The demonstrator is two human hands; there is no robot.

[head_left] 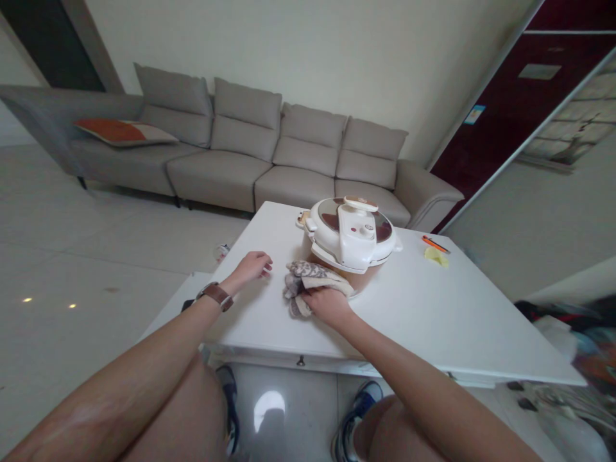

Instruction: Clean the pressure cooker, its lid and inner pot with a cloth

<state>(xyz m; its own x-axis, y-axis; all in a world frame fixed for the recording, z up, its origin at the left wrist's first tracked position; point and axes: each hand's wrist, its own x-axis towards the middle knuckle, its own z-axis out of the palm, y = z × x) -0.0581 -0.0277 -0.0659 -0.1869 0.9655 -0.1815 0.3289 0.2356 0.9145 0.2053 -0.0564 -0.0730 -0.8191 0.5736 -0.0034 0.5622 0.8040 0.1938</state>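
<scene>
My right hand (330,305) is closed on a bunched, patterned grey and cream cloth (317,276), low at the front of a pressure cooker (357,240). The cloth is right against the cooker's front left side; how firmly it presses I cannot tell. White plastic makes up the cooker's lid, with a handle on top and a knob, above a tan body. To the left, my left hand (253,266) hovers over or rests on the white table (409,321), its fingers loosely bent and apart, holding nothing. A watch (216,296) with a brown strap is on the left wrist.
Near the table's far right corner lie an orange pen (436,244) and a crumpled yellow paper (436,257). A grey sofa (308,186) with an orange cushion (120,131) stands behind the table. Clutter (577,333) sits at the right, beyond the table's edge.
</scene>
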